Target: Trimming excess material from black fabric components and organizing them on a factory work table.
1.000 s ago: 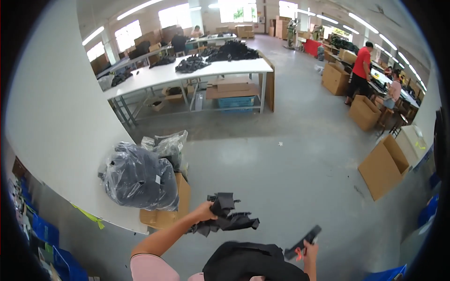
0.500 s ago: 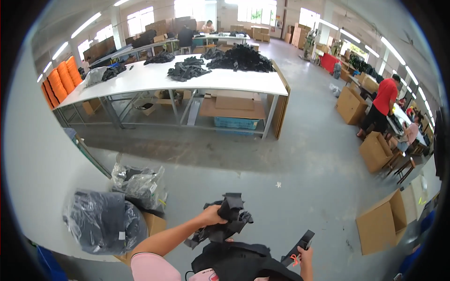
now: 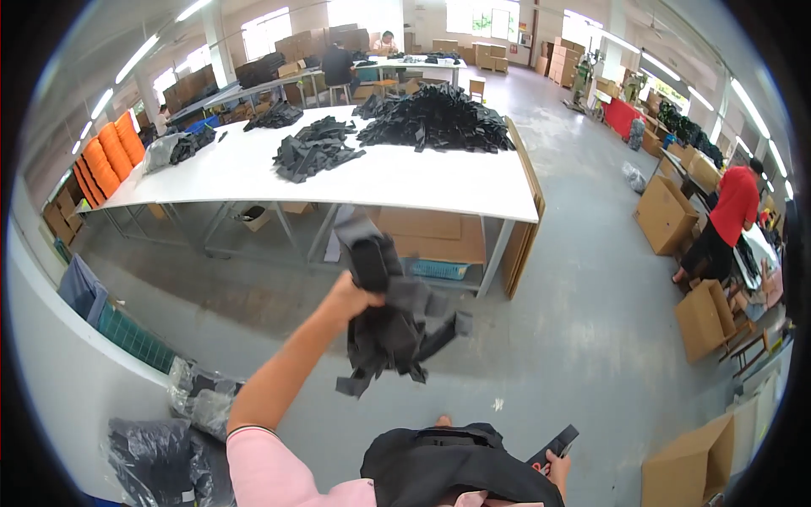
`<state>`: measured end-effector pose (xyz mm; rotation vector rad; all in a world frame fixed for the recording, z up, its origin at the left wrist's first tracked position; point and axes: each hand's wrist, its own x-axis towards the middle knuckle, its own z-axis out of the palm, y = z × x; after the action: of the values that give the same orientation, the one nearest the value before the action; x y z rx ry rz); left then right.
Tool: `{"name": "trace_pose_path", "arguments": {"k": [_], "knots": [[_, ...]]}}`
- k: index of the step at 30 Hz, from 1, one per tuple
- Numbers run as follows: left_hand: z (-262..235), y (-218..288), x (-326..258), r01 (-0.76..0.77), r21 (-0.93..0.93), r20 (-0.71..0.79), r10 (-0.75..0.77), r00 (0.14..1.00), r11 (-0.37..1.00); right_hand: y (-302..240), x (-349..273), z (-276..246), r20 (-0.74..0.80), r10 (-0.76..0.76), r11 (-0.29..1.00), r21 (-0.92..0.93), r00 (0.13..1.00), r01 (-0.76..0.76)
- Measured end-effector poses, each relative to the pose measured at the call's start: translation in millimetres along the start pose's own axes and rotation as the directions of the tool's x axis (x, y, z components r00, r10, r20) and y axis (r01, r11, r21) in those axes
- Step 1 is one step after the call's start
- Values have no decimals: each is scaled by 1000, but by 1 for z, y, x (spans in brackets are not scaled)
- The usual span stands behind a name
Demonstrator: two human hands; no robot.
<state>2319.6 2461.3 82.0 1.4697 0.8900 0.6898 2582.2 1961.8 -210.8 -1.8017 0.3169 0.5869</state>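
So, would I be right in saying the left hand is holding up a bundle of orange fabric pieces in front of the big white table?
Not quite: the head view shows the bundle of fabric pieces is black, not orange. The rest stands: the left hand holds it up in front of the big white table.

Grey concrete floor (image 3: 591, 279), long white worktable (image 3: 405, 177) (ceiling strip lights).

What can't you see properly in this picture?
- Head view: the right hand and its black tool are half hidden behind the black bag.
- The bundle of straps in the left hand is blurred.
- The far people at the back table are too small.
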Motion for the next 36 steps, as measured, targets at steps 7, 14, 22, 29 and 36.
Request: {"name": "trace_pose_path", "arguments": {"k": [7, 14, 22, 29, 36], "knots": [[-21, 151, 219, -214, 128, -296, 243, 924, 969, -216, 129, 117, 158, -225, 962, -119, 962, 244], [-73, 241, 465, -478, 85, -397, 470, 789, 874, -303, 229, 194, 132, -234, 970, -28, 963, 240], [-193, 86, 707, 316, 163, -565, -175, 807, 934, -370, 285, 239, -62, -20, 996, -92, 998, 14], [-97, -164, 803, 327, -112, -797, -281, 535, 938, -398, 339, 213, -220, 112, 994, 41, 969, -106], [200, -131, 795, 172, -110, -637, -202, 744, 979, -506, 509, 189, -56, 131, 916, 390, 990, -99]]}}
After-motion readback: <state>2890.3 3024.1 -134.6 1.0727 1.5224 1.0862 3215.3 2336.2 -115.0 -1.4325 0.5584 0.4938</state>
